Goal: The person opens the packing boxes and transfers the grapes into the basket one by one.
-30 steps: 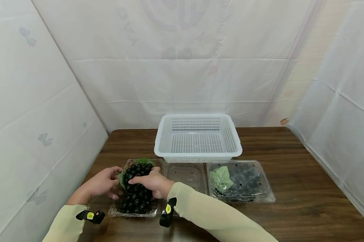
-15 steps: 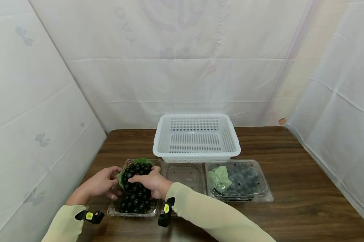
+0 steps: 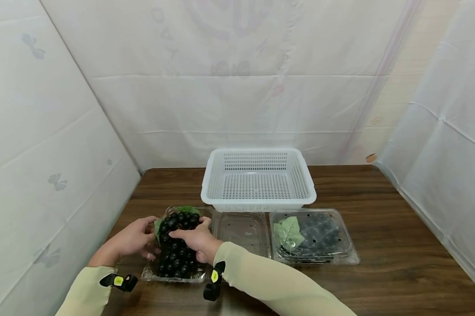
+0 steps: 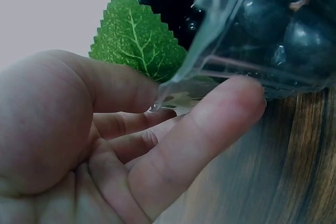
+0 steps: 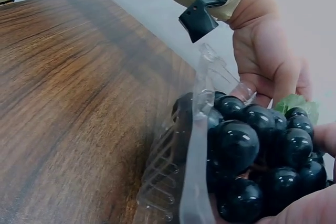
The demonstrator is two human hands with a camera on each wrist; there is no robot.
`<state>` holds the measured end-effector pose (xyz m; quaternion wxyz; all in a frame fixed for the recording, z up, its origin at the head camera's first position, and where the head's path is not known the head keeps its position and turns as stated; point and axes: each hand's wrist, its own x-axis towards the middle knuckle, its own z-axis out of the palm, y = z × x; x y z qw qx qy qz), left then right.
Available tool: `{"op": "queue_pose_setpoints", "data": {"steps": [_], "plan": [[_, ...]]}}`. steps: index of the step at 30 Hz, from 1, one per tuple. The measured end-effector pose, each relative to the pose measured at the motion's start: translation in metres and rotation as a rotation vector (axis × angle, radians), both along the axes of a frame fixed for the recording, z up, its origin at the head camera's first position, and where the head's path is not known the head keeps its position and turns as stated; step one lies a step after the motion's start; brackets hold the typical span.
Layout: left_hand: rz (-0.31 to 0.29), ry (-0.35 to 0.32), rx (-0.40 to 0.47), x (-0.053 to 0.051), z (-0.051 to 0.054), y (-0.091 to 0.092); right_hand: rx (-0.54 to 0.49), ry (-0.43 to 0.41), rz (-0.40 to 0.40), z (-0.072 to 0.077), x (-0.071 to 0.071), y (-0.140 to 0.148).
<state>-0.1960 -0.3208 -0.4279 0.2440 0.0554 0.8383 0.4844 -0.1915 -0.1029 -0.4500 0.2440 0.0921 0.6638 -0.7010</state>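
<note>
At the left of a wood-grain tabletop (image 3: 403, 250), a bunch of black grapes (image 3: 177, 259) lies in the base of an opened clear clamshell (image 3: 206, 213). The person's right hand (image 3: 201, 240) grips the bunch from its right side — thumb bent over the top, fingers partly hidden around the side — probably to support many berries at once rather than a few. The left hand (image 3: 134, 238) curves loosely at the clamshell's left wall; the left wrist view shows thin plastic between thumb and fingers, a light pinch that seems meant to steady the box. A serrated green leaf (image 4: 136, 38) rises just beyond that thumb.

The clamshell's lid (image 3: 243, 232) lies folded back to the right, presumably leaving the grapes reachable from above. Just beside it, a closed clamshell (image 3: 343, 253) holds more dark grapes and a leaf. A white perforated basket (image 3: 258, 202) sits behind, mouth upward, within easy reach.

The plastic walls stand close around the grapes, so sideways room looks tight and upward freer. The broadest stretch of tabletop runs right of the closed clamshell; white cloth hangings (image 3: 237, 105) bound the back and both sides.
</note>
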Motion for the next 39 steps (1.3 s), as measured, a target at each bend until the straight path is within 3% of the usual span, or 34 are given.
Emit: {"op": "queue_pose_setpoints", "data": {"steps": [12, 30, 39], "plan": [[-0.001, 0.003, 0.026, 0.000, -0.002, -0.002, 0.069, 0.044, -0.021, 0.000, 0.003, -0.001], [0.049, -0.010, -0.007, 0.001, 0.000, 0.001, 0.034, 0.093, -0.076, 0.011, 0.007, -0.001], [0.027, 0.023, -0.027, 0.002, -0.001, 0.000, 0.011, 0.069, -0.060, 0.016, 0.006, 0.000]]}}
